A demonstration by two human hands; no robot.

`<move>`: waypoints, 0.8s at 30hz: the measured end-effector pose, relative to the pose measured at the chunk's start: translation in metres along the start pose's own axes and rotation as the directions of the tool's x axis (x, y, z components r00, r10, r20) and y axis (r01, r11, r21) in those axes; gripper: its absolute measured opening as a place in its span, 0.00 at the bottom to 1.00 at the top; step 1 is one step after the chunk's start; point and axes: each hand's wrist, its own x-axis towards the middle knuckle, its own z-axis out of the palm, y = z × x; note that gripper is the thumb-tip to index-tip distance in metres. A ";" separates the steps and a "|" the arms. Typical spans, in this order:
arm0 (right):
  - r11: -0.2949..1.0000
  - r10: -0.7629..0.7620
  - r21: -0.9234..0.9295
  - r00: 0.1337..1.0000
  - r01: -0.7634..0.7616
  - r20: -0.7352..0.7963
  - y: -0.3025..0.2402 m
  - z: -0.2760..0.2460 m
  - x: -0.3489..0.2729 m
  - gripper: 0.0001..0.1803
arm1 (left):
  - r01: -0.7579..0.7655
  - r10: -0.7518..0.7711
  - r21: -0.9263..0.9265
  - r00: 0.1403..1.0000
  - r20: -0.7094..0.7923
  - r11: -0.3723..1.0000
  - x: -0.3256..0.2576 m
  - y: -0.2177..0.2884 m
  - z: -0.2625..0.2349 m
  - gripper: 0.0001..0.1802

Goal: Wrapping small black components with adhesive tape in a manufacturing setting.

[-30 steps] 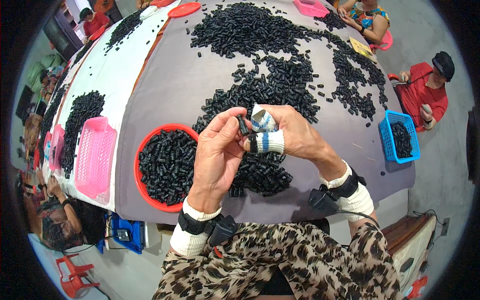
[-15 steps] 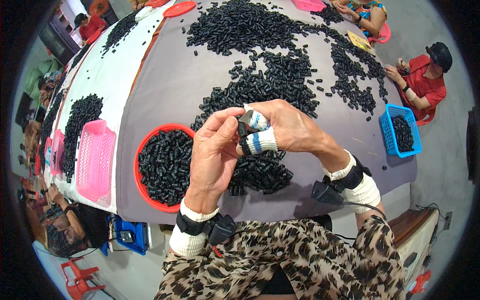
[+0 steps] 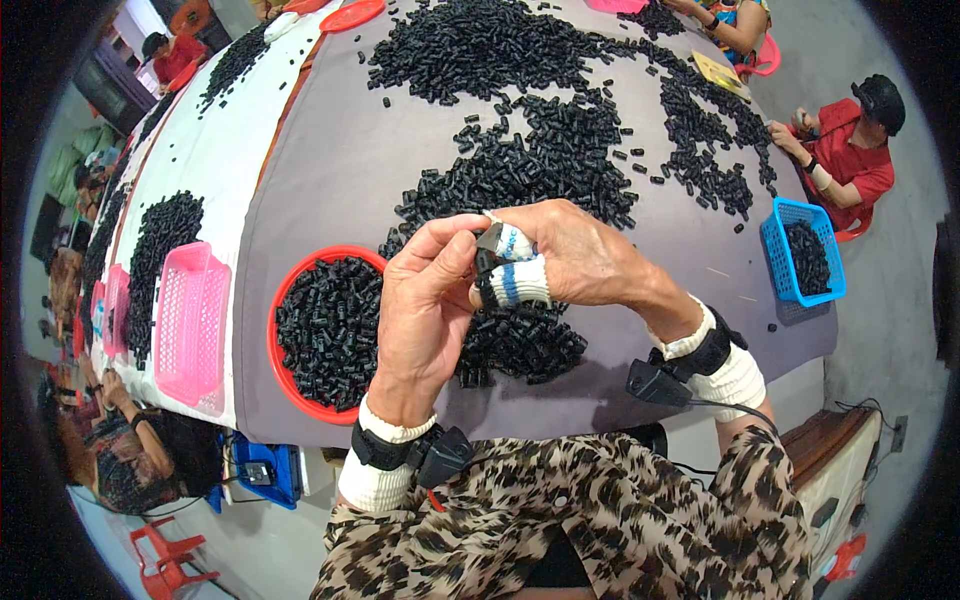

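Note:
Above the near part of the table, my left hand (image 3: 420, 310) pinches a small black cylindrical part (image 3: 484, 262) between thumb and fingers. My right hand (image 3: 590, 250) meets it from the other side, its fingers curled in. White-and-blue cloth covers (image 3: 522, 280) wrap right-hand fingers. A flat grey piece like a small blade (image 3: 489, 238) shows at the right fingertips, against the black part. The fingers hide most of both. Under and beyond my hands lies a heap of similar black parts (image 3: 540, 160). A red round basin (image 3: 274, 340) full of them stands left of my left hand.
Pink baskets (image 3: 190, 330) stand on the white-covered table at left. A blue basket (image 3: 772, 255) with black parts sits at the right edge, near a person in red (image 3: 850, 160). Other people sit around the tables. A large black heap (image 3: 480, 50) lies farther back.
The view has shifted slightly. My hands stay together in nearly the same pose, with the grey blade-like piece now tilted a little differently against the black part.

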 end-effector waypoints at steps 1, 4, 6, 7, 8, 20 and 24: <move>1.000 0.003 -0.010 1.000 -0.003 0.017 0.001 0.000 0.000 0.18 | 0.002 -0.002 0.001 1.000 0.000 1.000 0.000 0.000 -0.001 0.10; 0.999 -0.005 -0.048 1.000 0.006 0.025 0.001 0.000 0.000 0.17 | 0.005 -0.004 0.040 1.000 -0.020 0.999 0.001 -0.001 -0.002 0.10; 0.997 -0.016 -0.076 1.000 0.017 0.015 0.000 0.000 0.000 0.17 | -0.005 0.006 0.015 1.000 -0.024 1.000 0.001 0.001 0.001 0.10; 1.000 -0.011 -0.011 1.000 0.011 0.002 -0.001 0.001 0.000 0.16 | -0.004 0.004 0.016 1.000 -0.024 1.000 0.001 0.001 0.003 0.10; 0.999 -0.005 0.054 1.000 0.005 -0.011 -0.001 0.001 -0.001 0.16 | -0.007 0.007 0.017 0.999 -0.044 1.000 0.000 0.001 0.006 0.10; 1.000 0.018 -0.018 0.999 -0.018 -0.037 0.002 0.000 -0.001 0.17 | -0.001 0.002 0.016 0.999 -0.051 1.000 -0.002 0.000 0.004 0.10; 0.999 0.027 -0.024 0.999 -0.028 -0.030 0.001 0.000 -0.001 0.17 | 0.003 -0.002 0.012 0.998 -0.063 1.000 -0.003 0.001 0.005 0.10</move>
